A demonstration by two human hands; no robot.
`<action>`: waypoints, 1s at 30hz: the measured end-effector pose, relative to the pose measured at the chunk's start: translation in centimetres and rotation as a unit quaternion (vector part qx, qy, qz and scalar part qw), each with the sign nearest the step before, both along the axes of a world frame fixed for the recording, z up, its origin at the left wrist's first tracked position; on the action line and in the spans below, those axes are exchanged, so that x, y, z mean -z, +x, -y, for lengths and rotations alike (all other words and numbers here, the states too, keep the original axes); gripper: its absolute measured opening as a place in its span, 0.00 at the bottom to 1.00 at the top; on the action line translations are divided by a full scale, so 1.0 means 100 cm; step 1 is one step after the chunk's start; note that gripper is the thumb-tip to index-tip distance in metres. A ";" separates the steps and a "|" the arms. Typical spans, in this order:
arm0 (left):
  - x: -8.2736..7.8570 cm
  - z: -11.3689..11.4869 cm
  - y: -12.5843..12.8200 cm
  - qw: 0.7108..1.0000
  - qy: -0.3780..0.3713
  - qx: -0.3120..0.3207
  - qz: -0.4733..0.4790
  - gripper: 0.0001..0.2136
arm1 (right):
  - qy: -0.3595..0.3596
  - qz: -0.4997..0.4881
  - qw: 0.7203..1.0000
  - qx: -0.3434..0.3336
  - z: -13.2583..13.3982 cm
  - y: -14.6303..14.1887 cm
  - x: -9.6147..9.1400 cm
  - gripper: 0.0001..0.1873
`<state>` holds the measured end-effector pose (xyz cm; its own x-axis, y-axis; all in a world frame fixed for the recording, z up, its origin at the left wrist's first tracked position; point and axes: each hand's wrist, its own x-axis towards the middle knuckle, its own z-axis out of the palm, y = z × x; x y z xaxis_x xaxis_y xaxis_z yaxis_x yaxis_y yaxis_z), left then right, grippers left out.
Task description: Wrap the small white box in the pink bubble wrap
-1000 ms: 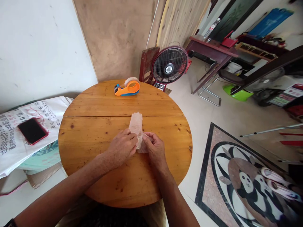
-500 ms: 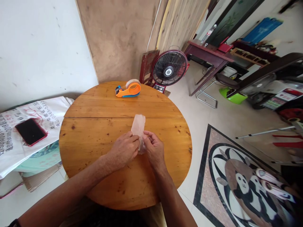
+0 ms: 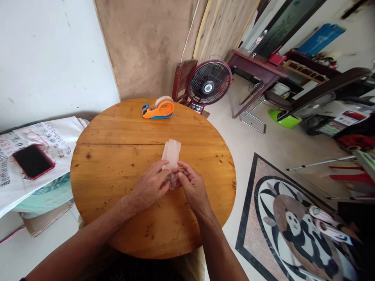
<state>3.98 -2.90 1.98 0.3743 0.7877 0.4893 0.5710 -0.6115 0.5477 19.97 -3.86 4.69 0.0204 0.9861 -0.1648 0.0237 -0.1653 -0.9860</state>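
Note:
A thin, pale, translucent plastic bag (image 3: pixel 171 153) lies folded into a narrow strip on the round wooden table (image 3: pixel 117 164). My left hand (image 3: pixel 150 184) and my right hand (image 3: pixel 191 185) meet at the near end of the strip, both with fingers closed in a pinch on it. The near end is bunched between my fingertips and partly hidden. The far end lies flat and points away from me.
An orange and blue tape dispenser (image 3: pixel 158 108) sits at the table's far edge. A standing fan (image 3: pixel 209 82) and a wooden chair are beyond it. At left, a dark phone (image 3: pixel 33 160) lies on a printed white sack (image 3: pixel 55 136). The floor with a panda pattern lies to the right.
The strip looks narrower and straighter than before. My fingertips have closed in tighter at its near end. The camera view has shifted slightly.

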 end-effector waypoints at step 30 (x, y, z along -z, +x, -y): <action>-0.003 0.001 -0.004 0.967 -0.228 -0.028 0.108 0.05 | 0.018 0.153 0.978 -0.138 0.006 0.006 -0.013 0.33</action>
<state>3.61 -3.04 2.24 0.2531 0.9561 0.1479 0.4374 -0.2494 0.8640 20.52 -4.47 6.04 -0.2041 0.9663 -0.1571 0.3582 -0.0756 -0.9306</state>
